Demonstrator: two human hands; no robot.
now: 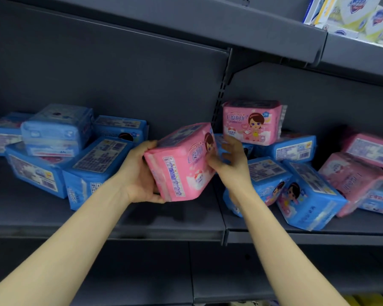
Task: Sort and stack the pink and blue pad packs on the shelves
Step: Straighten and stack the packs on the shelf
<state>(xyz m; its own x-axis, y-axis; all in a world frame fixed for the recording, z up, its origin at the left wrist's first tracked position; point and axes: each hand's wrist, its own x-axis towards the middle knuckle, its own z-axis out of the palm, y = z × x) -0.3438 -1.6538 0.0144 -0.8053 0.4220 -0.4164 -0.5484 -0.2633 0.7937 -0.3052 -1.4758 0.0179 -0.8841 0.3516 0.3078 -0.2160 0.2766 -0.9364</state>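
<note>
A tilted pink pack sits at frame centre above the dark shelf, left hand clasped around its 9 o'clock end, right hand fingers spread against its 3 o'clock face; blue packs heaped at 9 o'clock

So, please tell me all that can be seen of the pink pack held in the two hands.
The pink pack is a soft, glossy plastic-wrapped block, tilted, held above the shelf edge. Its face shows a cartoon girl and white lettering; one side carries a printed label strip. The left hand has a grip on its lower left end; the right hand touches its right end with spread fingers. It looks sealed and undamaged.
</note>
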